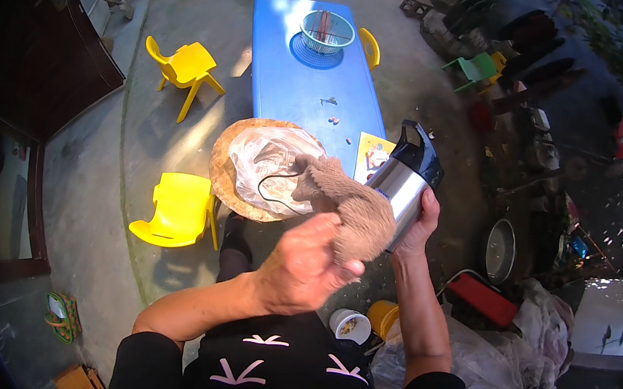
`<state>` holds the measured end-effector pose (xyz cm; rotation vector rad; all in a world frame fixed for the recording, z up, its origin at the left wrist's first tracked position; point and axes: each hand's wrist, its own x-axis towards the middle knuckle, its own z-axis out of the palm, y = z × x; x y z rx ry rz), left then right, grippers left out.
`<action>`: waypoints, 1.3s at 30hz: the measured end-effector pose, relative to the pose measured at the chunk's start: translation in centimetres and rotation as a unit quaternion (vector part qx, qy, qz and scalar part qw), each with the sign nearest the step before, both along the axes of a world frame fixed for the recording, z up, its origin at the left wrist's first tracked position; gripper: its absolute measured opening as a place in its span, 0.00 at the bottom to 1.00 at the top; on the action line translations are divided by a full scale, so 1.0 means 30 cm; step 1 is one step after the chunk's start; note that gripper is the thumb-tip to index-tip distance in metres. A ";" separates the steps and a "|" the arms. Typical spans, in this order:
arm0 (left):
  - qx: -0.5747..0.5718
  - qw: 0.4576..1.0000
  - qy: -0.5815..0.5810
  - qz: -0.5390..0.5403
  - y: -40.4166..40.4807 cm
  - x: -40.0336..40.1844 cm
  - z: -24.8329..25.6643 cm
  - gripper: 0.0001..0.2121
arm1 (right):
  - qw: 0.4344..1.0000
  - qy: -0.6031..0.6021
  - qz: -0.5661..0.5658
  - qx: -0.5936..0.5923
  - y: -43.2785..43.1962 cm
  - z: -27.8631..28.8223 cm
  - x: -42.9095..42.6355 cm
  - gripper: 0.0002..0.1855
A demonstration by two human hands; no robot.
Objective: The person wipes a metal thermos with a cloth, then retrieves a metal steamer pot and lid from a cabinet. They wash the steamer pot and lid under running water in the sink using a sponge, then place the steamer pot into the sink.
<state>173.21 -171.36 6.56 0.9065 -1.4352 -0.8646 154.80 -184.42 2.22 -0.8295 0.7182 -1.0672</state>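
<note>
My left hand (306, 266) grips a fluffy brown cloth (364, 212), which hangs over the near side of a steel flask with a black lid and handle (401, 190). The flask is tilted, its lid pointing away from me, and my right hand (420, 224) holds it from the right side. Left of the cloth, a clear plastic bag (252, 159) lies on a round woven-looking tray (220, 184) at the near end of a blue table (323, 89). A thin black cord or strap curves over the bag.
A light green basket (327, 29) with sticks stands on the table's far end. Yellow chairs (177, 211) stand to the left. A yellow board or booklet (368, 149) lies near the flask. White (350, 326) and yellow (382, 318) buckets and plastic sheeting (483, 358) are low on the right.
</note>
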 end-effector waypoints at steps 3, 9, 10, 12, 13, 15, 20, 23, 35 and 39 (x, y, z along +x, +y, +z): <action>0.062 0.928 0.367 -0.019 -0.006 0.120 0.061 0.27 | 0.996 -0.061 0.064 0.000 0.012 0.045 -0.013 0.50; -0.029 0.993 0.092 -0.063 -0.109 0.069 0.142 0.18 | 0.986 -0.063 0.153 0.011 0.049 0.095 0.005 0.56; -0.005 0.997 0.035 -0.069 -0.136 0.019 0.100 0.14 | 0.987 -0.040 0.157 -0.010 0.079 0.132 0.038 0.56; -0.153 0.959 -0.224 0.077 -0.157 -0.016 0.040 0.12 | 0.986 -0.060 0.153 0.020 0.091 0.102 0.037 0.56; -0.126 0.963 -0.214 0.099 -0.158 -0.010 0.045 0.11 | 0.983 -0.060 0.174 0.009 0.088 0.105 0.040 0.56; -0.070 0.970 -0.188 0.137 -0.157 -0.007 0.059 0.10 | 0.986 -0.052 0.156 -0.011 0.078 0.044 0.011 0.53; -0.166 0.954 -0.198 0.150 -0.110 -0.042 0.036 0.09 | 0.983 -0.099 0.152 0.027 0.092 0.035 0.018 0.51; -0.141 0.953 -0.219 0.153 -0.109 -0.020 0.026 0.10 | 0.986 -0.032 0.159 0.028 0.098 0.010 0.005 0.55; -0.156 0.962 -0.219 0.045 -0.071 0.091 -0.008 0.15 | 0.989 -0.057 0.134 0.034 0.078 0.006 -0.009 0.47; 0.023 0.946 0.316 0.069 -0.060 0.248 -0.043 0.20 | 0.984 -0.089 0.154 0.012 0.090 0.073 0.021 0.50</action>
